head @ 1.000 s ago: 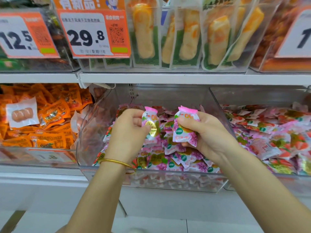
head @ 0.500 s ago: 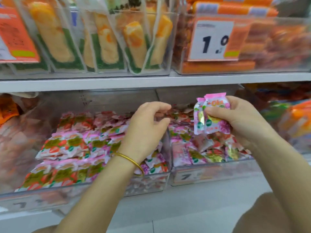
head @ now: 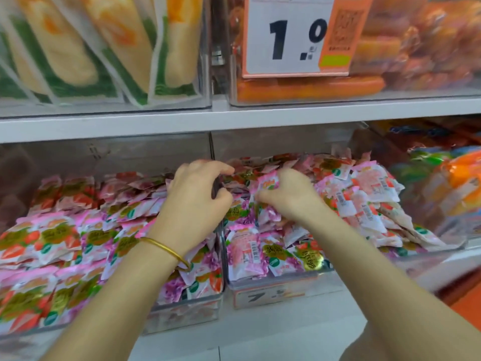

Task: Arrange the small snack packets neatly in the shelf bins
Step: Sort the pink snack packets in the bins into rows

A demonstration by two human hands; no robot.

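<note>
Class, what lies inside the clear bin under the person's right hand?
Loosely piled pink snack packets; the right hand grips one packet. The bin floor and lower packets are covered.

Your view is bright and evenly lit by diffuse light from above and in front. Soft shadow sits only under the shelf (head: 234,119), at the back of the clear bins (head: 130,155), whose walls show faint glare. Motion blur softens the whole frame, most visibly on the price tag (head: 286,40) and towards the right edge. The shelf line runs slanted and slightly bowed.
</note>
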